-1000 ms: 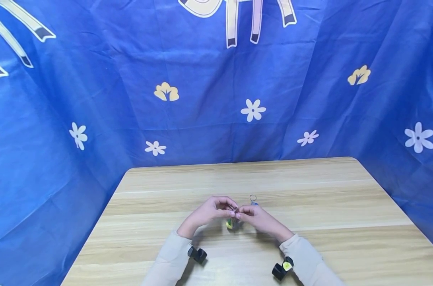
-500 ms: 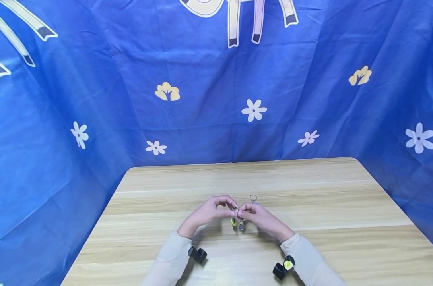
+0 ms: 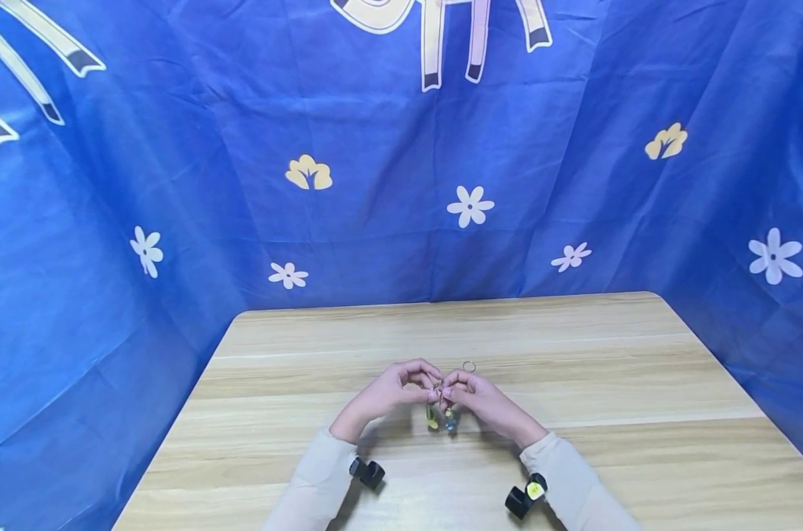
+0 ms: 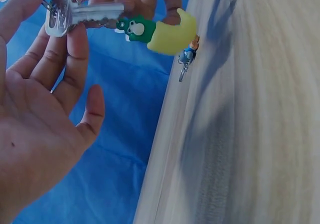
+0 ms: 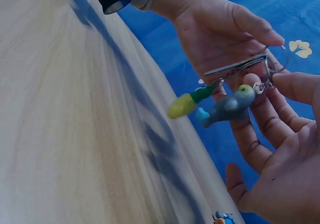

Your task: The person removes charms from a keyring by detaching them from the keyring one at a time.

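Both hands meet over the middle of the table in the head view. My left hand (image 3: 391, 392) pinches a metal key ring (image 5: 281, 57) between thumb and fingers, and a silver key (image 4: 97, 13) and a green charm with a yellow crescent (image 4: 172, 34) hang at it. My right hand (image 3: 484, 404) pinches the small chain end of a grey charm with a blue tip (image 5: 231, 107), right at the ring. In the right wrist view the chain end meets the ring; whether it is threaded on is too small to tell.
Another keychain with a blue and orange figure (image 4: 188, 53) lies on the wooden table (image 3: 295, 413) just beyond my right hand. Its ring (image 3: 469, 366) shows in the head view. A blue patterned cloth (image 3: 374, 221) stands behind and beside the table.
The grey charm has come into sight below my right fingers, and the yellow charm hangs slightly lower. Both hands stay nearly in place while the fingers shift at the ring.
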Motion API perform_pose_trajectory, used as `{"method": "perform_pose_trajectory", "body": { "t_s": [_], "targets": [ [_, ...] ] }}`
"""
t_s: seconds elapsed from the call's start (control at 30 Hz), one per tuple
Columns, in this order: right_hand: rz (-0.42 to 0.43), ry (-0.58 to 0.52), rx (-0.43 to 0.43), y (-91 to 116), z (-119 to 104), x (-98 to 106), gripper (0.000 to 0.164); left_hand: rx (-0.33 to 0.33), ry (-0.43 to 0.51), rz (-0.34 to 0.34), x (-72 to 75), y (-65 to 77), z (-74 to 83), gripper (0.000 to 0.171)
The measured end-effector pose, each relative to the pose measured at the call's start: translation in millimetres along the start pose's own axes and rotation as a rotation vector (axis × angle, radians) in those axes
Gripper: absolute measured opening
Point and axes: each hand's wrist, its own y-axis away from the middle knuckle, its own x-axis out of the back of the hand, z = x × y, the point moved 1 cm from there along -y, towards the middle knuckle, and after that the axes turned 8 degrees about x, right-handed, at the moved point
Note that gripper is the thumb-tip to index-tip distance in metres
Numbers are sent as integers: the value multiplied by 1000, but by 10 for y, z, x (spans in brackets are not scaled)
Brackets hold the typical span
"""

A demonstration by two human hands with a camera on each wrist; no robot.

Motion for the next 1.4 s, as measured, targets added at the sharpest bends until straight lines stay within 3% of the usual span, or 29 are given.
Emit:
{"method": "perform_pose_trajectory", "body": {
  "t_s": [0.17, 0.57, 0.9, 1.4],
  "targets": [
    [22, 8, 11, 7, -28, 22, 26, -11, -11, -18, 1, 1, -10, 39],
    [50, -10, 21, 27, -95, 36, 21, 14, -89, -1, 11, 16, -38, 30],
    [56, -34, 38, 23, -133, 31, 17, -11, -41, -40, 7, 28, -30, 29],
    [73, -11, 26, 26, -109, 55, 26, -8, -90, -98, -35, 26, -3, 28]
  ]
}}
